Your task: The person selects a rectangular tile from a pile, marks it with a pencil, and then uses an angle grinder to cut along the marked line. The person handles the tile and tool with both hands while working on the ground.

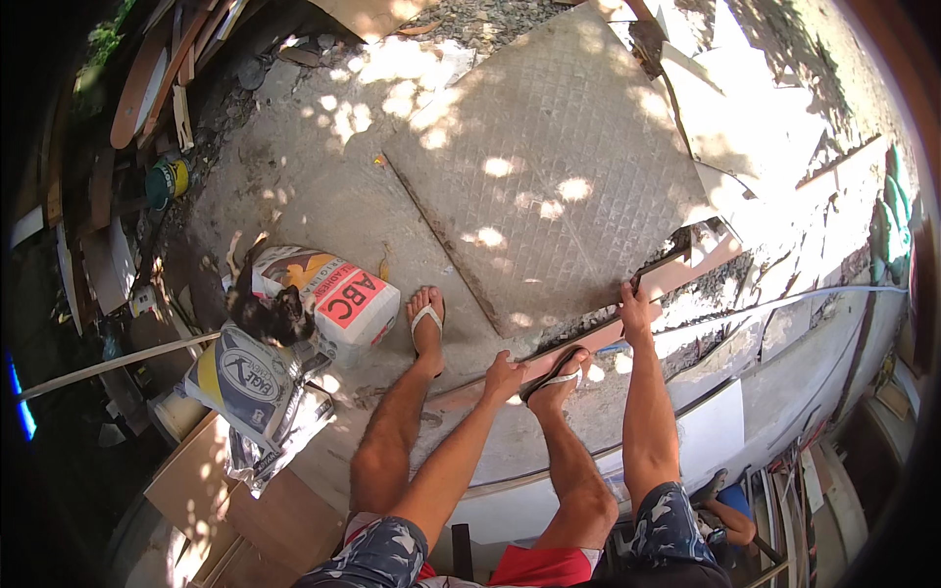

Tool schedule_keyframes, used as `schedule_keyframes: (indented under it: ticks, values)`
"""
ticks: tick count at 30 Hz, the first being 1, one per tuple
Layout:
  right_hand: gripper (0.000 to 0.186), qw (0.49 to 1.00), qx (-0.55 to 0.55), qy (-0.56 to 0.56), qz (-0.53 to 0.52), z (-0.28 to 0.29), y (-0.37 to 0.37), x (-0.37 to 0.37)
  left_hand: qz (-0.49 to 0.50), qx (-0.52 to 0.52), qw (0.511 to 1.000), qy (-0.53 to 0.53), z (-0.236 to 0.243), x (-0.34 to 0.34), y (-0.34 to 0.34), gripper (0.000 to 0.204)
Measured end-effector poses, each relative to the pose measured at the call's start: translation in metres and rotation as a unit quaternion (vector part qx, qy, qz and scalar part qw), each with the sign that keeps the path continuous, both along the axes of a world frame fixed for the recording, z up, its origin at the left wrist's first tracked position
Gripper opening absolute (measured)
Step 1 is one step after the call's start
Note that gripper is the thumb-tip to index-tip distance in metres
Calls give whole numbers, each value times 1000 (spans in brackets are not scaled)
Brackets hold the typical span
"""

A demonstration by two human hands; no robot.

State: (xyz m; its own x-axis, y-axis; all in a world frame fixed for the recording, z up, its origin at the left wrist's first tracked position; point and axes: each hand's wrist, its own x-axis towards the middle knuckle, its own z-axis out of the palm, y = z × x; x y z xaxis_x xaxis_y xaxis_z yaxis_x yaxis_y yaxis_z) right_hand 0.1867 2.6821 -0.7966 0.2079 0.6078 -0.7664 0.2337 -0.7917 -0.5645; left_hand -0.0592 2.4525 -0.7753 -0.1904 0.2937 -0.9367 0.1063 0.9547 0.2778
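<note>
A long, narrow reddish-brown board (580, 343) slants across the ground in front of me, rising toward the right. My left hand (505, 376) is closed on its nearer stretch, beside my right foot. Farther along, my right hand (637, 312) grips the same board, fingers over its upper edge. The board's wider far end (698, 263) lies by a gap of rubble. My sandalled right foot (564, 377) is at the board between my hands; whether it presses on it I cannot tell. Just beyond is a large textured grey slab (559, 167).
Left of my left foot stand a white-and-red bag (358, 304) and a grey-and-yellow cement bag (253, 382), with a dark cat (265, 316) against them. Scrap wood (162, 78) and a green-yellow can (167, 183) lie far left. Another person's arm (730, 519) shows at lower right.
</note>
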Motion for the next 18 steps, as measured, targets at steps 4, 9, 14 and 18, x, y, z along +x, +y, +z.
schedule_keyframes:
  ticks: [4,9,14,18]
  values:
    - [66,995,-59,-26,75,6,1,-1,-91,96,989,71,39,25,37,81]
    - [45,978,126,-134,97,31,-11,7,-246,178,944,127,108,32,79,98]
    - [37,970,142,-126,154,136,8,-71,-333,193,902,198,170,-16,80,109]
    - [37,946,186,-181,195,225,43,-113,-329,265,863,278,233,-56,93,92]
